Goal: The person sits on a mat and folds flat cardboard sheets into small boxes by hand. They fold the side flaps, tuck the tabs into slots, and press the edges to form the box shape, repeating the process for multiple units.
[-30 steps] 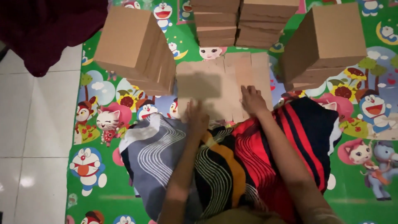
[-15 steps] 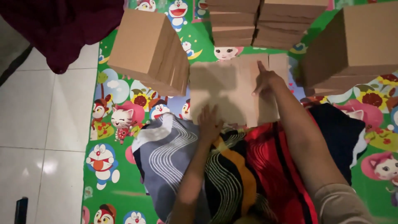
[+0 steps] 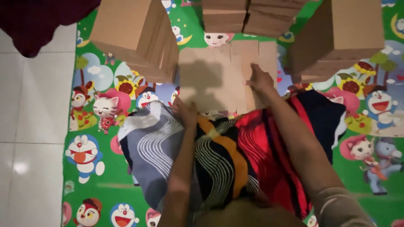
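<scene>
A flat, unfolded brown cardboard sheet [image 3: 219,71] lies on the cartoon-printed green mat in front of my lap. My right hand [image 3: 260,80] rests palm-down on its right part, fingers spread. My left hand [image 3: 185,111] touches the sheet's near left edge, beside the patterned cloth [image 3: 235,159] over my legs; whether it grips the edge is unclear.
A stack of brown cardboard boxes [image 3: 139,35] stands at the left of the sheet, another stack [image 3: 343,35] at the right, and flat cardboard piles [image 3: 248,14] behind it. White tiled floor [image 3: 29,109] lies left of the mat [image 3: 105,176]. A dark red cloth [image 3: 33,21] sits at top left.
My right hand has slid back down and to the left on the sheet, from its far right corner toward the middle. The left hand stays at the near edge.
</scene>
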